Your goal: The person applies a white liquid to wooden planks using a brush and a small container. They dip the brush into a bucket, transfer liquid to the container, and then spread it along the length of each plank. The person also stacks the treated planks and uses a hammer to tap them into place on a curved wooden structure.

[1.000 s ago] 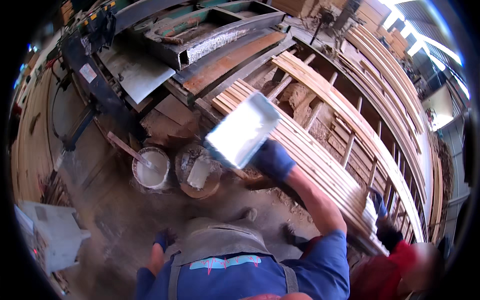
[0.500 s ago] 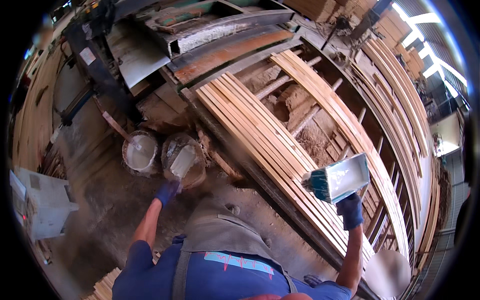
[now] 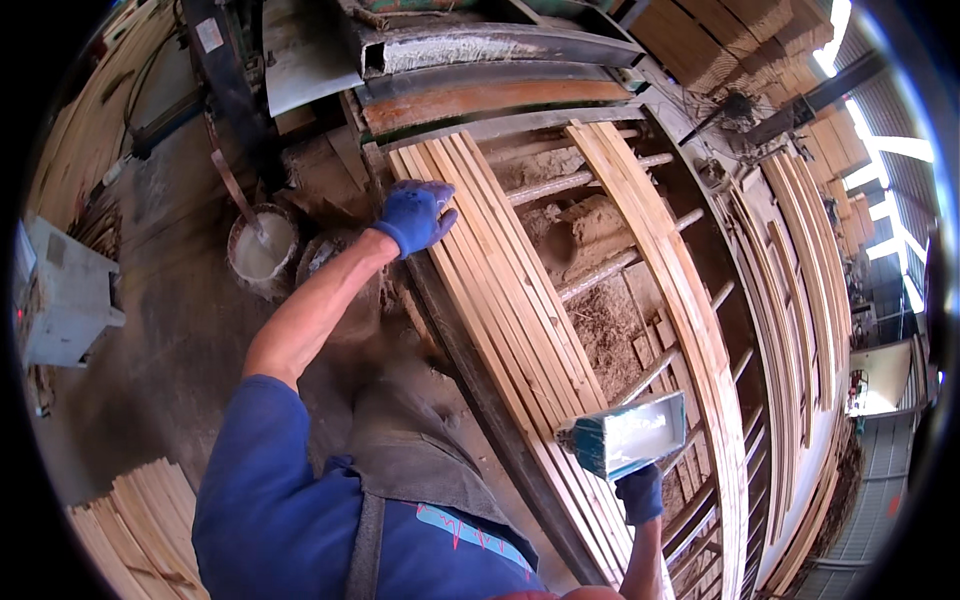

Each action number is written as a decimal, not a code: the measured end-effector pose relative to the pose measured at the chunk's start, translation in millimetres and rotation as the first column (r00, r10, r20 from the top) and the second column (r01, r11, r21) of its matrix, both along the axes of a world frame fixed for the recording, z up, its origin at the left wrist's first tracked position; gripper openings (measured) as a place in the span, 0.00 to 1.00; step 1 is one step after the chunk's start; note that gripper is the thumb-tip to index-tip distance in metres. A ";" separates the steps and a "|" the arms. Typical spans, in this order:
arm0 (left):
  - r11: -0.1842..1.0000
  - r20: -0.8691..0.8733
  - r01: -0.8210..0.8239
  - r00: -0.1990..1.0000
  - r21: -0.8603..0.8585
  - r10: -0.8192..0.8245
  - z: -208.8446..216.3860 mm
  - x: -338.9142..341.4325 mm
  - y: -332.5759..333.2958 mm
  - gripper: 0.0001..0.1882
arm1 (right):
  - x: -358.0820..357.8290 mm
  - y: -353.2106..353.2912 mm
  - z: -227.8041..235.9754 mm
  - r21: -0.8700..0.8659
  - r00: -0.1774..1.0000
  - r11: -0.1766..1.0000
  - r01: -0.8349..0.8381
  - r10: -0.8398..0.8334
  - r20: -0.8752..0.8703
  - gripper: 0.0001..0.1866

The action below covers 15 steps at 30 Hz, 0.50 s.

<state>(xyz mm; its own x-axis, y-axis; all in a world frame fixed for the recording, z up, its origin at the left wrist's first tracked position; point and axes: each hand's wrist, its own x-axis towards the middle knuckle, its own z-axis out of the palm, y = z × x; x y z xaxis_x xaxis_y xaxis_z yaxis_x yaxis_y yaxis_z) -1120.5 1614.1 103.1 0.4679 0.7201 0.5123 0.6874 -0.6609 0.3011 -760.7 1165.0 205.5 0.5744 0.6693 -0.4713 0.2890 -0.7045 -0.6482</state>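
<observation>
My left hand, in a blue glove, rests on the far left end of a row of long pale wooden strips. Its thumb stands apart from the fingers, and it holds nothing that I can see. My right hand, gloved as well, grips a teal box-shaped glue spreader from its near side. White liquid coats the inside of the spreader, which is tilted over the right edge of the same strips, lower in the picture. Whether the spreader touches the wood I cannot tell.
A second band of strips lies to the right across the metal rollers. On the floor at left stands a bucket of white liquid with a stick in it; another bucket is partly behind my forearm. A grey machine box stands far left.
My left hand has moved from beside the buckets up and right onto the strips' far end. My right hand and the glue spreader have shifted left and lower in the picture; the view has turned too.
</observation>
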 end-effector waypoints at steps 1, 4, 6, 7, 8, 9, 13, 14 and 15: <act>1.000 0.026 0.008 1.000 -0.019 -0.008 -4.0 -5.1 1.2 0.19 | 6.2 8.4 -4.4 -0.035 0.997 0.997 -0.071 0.072 0.021 0.06; 0.996 0.064 0.036 0.997 -0.078 -0.031 0.3 -12.2 2.8 0.18 | 13.5 50.6 -13.1 -0.145 0.882 0.909 -0.390 0.414 0.224 0.08; 0.997 0.129 0.035 0.991 -0.073 -0.025 1.6 -18.6 20.9 0.16 | 7.8 87.7 -16.6 -0.187 0.855 0.884 -0.428 0.463 0.234 0.09; 0.997 0.169 0.018 0.986 -0.075 -0.005 2.7 -23.2 35.3 0.15 | 0.5 109.2 -14.5 -0.146 0.794 0.843 -0.518 0.537 0.284 0.10; 0.997 0.211 0.008 0.978 -0.074 0.008 4.4 -25.8 53.6 0.15 | -7.3 130.8 -13.4 -0.108 0.728 0.793 -0.599 0.596 0.339 0.11; 0.997 0.199 -0.046 0.978 -0.061 0.058 7.0 -23.3 74.6 0.14 | -14.3 147.4 -14.8 -0.052 0.721 0.780 -0.624 0.601 0.345 0.13; 0.976 0.047 0.005 0.999 -0.218 0.005 8.3 27.9 155.8 0.20 | -26.6 164.5 -26.4 -0.011 0.694 0.764 -0.645 0.592 0.411 0.11; 0.905 0.032 0.084 0.996 -0.416 -0.078 -5.2 38.5 185.0 0.20 | -22.7 159.7 -32.4 -0.032 0.698 0.781 -0.623 0.574 0.429 0.11; 0.796 0.079 0.137 0.991 -0.589 -0.112 -26.1 41.3 207.6 0.20 | -27.4 158.8 -29.7 -0.034 0.691 0.782 -0.622 0.569 0.446 0.10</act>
<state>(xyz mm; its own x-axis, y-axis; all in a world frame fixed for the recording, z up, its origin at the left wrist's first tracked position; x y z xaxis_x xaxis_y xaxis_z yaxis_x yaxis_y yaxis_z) -1079.2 1821.7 77.0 0.5637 0.8256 0.0245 0.5914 -0.4241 0.6859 -788.1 1323.8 175.9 0.1545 0.9699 -0.1883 0.8766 -0.2225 -0.4267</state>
